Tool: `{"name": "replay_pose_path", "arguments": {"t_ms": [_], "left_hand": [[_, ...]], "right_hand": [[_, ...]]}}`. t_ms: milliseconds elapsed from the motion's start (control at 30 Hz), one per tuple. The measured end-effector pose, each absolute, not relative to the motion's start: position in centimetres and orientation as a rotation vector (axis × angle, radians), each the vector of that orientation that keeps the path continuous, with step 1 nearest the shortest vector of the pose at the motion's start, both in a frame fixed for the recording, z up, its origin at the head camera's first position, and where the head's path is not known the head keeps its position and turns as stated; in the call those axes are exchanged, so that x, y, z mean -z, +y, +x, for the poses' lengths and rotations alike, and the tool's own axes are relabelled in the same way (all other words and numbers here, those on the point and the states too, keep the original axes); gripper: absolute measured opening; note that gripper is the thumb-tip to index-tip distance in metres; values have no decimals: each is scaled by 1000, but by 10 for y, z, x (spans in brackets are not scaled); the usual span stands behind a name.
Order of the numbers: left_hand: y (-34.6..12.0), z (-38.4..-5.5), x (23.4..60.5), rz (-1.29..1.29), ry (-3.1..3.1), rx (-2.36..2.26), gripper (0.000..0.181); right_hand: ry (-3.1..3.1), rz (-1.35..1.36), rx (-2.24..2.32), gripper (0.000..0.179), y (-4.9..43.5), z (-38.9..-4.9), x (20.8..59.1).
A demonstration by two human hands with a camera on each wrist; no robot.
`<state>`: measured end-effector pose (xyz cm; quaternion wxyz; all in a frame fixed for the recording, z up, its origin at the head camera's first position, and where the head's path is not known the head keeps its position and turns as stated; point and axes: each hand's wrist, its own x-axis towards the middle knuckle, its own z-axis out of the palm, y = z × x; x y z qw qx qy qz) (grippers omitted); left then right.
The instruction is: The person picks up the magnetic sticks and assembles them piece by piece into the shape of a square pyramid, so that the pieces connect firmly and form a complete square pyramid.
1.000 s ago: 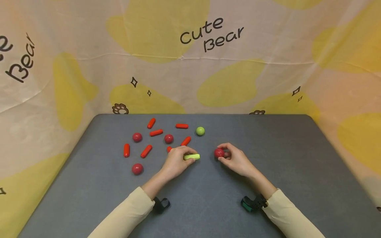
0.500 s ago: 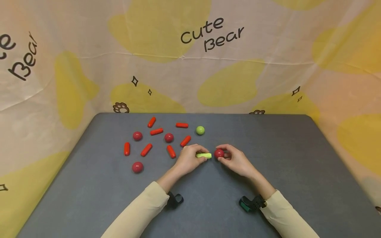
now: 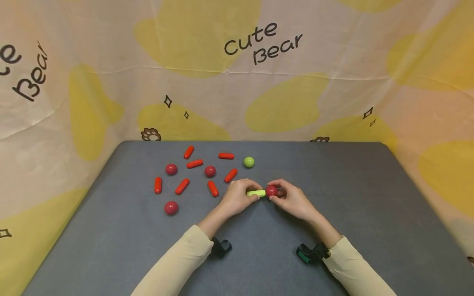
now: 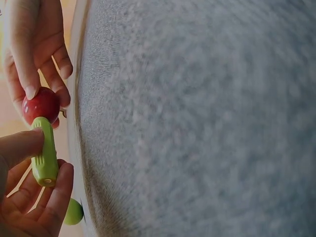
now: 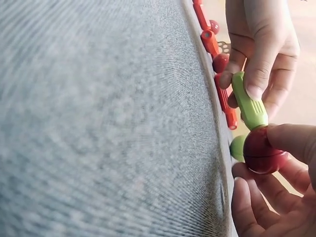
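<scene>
A: State the position of the green stick (image 3: 256, 192) and the red ball (image 3: 271, 190).

B: Left hand (image 3: 235, 198) pinches the green stick; right hand (image 3: 292, 200) grips the red ball between thumb and fingers. Stick tip touches the ball, between both hands, just above the grey surface (image 3: 370, 213).

A: Surroundings?

B: Red sticks (image 3: 212, 188), red balls (image 3: 171, 208) and a green ball (image 3: 249, 162) lie behind and left of the hands.

Both forearms run off the bottom edge of the head view. Worktop (image 4: 197, 118) a grey blur in both wrist views. Green stick (image 3: 256, 192): its near end buried under left hand (image 3: 237, 198) fingers. Red ball (image 3: 271, 190) partly covered by right hand (image 3: 292, 199). Green ball (image 4: 74, 212) half hidden behind the worktop edge; red pieces (image 5: 210, 42) blurred.
</scene>
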<state>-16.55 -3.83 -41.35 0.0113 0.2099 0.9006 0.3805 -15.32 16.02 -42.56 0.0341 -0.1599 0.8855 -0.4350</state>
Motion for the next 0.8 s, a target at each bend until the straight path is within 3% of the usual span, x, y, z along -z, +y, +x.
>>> {"name": "replay_pose_path", "arguments": {"t_ms": [400,800], "left_hand": [[-43,-169,415,713,2795,-1149,17],[-75,-157,390,715,2699,-1251,23]], "right_hand": [[2775,-556,1230,33,163,-156,424],[2807,-632,1185,33,167,-156,426]]}}
